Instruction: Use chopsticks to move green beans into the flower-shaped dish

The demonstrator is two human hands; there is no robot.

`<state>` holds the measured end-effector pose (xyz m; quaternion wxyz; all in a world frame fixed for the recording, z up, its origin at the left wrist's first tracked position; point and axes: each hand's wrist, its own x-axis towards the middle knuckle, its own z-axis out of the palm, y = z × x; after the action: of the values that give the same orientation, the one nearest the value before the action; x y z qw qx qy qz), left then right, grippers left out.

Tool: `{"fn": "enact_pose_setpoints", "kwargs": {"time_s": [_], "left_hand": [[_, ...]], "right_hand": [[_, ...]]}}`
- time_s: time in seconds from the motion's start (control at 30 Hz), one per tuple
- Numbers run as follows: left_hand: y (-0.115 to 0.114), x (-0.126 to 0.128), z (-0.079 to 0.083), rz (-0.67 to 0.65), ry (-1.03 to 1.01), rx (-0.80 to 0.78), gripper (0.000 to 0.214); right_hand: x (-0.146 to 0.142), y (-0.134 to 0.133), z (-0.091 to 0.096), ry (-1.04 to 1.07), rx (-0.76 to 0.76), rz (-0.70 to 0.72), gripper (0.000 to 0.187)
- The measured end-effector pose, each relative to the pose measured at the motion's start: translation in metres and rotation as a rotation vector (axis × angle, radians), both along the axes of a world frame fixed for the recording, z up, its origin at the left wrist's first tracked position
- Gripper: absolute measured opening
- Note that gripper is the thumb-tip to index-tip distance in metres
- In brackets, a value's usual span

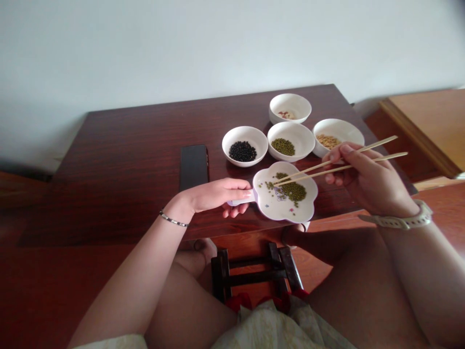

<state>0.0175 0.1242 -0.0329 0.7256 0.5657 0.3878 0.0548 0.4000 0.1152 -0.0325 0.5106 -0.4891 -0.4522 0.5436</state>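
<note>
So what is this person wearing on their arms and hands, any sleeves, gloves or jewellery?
No sleeves or gloves: both forearms are bare. The wrist of the left hand carries a thin silver bangle. The wrist of the right hand carries a chunky pale cream strap, seemingly a watch. No rings show.

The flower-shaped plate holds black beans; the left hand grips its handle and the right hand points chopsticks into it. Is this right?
Not quite. The head view shows green beans in the flower-shaped plate; the black beans are in a white bowl behind it. The left hand does grip its handle, and the right hand points chopsticks into it.
</note>
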Motion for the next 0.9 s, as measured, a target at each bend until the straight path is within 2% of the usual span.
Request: {"fn": "enact_pose_setpoints", "kwargs": {"time_s": [0.17,0.3,0.53,0.63,0.77,0.9], "left_hand": [[-0.001,0.001,0.001,0.001,-0.003,0.003,0.043],[-0.001,0.001,0.003,0.007,0.004,-0.005,0.044],[-0.001,0.0,0.001,0.018,0.025,0.008,0.047],[-0.001,0.0,0.001,0.011,0.032,0.009,0.043],[-0.001,0.0,0.002,0.001,0.033,0.011,0.043],[0.0,0.0,0.002,-0.003,0.027,0.008,0.041]], "right_hand": [[0.003,0.002,0.003,0.093,0.015,-0.067,0.039],[0.01,0.013,0.001,0.201,0.013,-0.2,0.033],[0.016,0.034,-0.006,0.244,0.144,-0.426,0.029],[0.015,0.031,-0.004,0.197,0.156,-0.393,0.028],[0.013,0.017,0.002,0.087,0.094,-0.241,0.028],[0.01,0.007,0.007,-0.025,0.055,-0.127,0.039]]}}
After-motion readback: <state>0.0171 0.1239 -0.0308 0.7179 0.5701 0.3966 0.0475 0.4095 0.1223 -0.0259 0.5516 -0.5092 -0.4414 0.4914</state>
